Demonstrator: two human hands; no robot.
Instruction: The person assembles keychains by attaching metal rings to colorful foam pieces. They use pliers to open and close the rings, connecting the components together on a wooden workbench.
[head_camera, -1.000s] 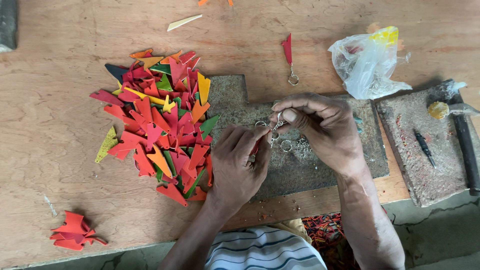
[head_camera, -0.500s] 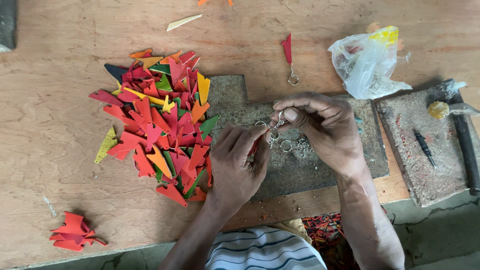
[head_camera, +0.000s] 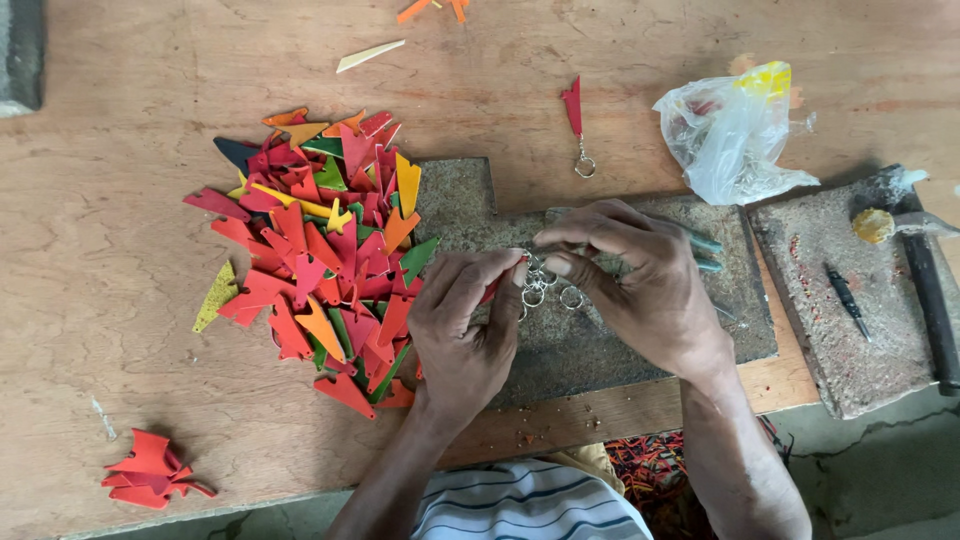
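Over the dark stone slab (head_camera: 600, 350) on the table (head_camera: 120, 330), the left hand (head_camera: 470, 320) pinches a red pointed leather piece (head_camera: 492, 289); the right hand (head_camera: 630, 275), just beside it, pinches a small metal key ring (head_camera: 533, 265) at its tip, loose rings (head_camera: 570, 297) directly below.

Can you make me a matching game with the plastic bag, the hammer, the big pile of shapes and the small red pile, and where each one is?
Things:
1. bag
2. hammer
3. big pile
4. small red pile

Places:
A. beside the left hand
B. far right, on a stone slab
C. bottom left corner of the table
D. above the right hand

Pairs: 1-D, 2-B, 3-A, 4-C
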